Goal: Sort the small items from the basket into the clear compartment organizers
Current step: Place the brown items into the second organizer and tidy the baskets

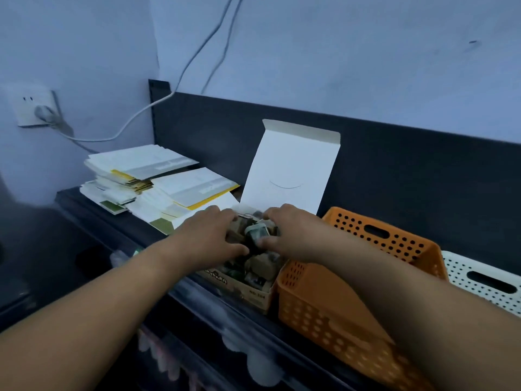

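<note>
A small cardboard box with its white lid flipped up stands on the dark shelf, packed with several small brown and dark items. Both hands reach into the far end of the box. My left hand curls over the pile from the left, thumb tucked in under it. My right hand curls over it from the right, its thumb on a dark glossy item. Together they grip a cluster of the items between them. An orange perforated basket stands right beside the box; my right forearm hides its inside.
Stacks of white and yellow paper envelopes lie left of the box. A white perforated basket sits at the far right. A dark back panel closes the shelf behind. A wall socket with cable is at left. Blurry pale shapes hang below the shelf edge.
</note>
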Action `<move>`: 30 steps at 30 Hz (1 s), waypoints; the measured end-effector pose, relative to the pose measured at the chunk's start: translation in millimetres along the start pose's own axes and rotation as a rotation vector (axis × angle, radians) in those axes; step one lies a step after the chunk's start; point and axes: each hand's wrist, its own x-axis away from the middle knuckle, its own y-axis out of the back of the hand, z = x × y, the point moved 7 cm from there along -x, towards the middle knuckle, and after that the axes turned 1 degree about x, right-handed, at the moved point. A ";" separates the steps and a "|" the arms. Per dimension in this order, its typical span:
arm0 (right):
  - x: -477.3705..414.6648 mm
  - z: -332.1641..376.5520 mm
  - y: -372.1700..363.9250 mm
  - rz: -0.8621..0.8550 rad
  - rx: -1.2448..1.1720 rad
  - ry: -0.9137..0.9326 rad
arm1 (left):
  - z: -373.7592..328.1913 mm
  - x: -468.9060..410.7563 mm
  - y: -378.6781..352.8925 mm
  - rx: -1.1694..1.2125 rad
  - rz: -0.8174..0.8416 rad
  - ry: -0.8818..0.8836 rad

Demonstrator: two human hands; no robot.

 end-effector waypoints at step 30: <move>233.0 -28.3 30.5 -0.666 -0.331 -0.622 | -145.3 57.7 10.8 0.801 0.236 -0.618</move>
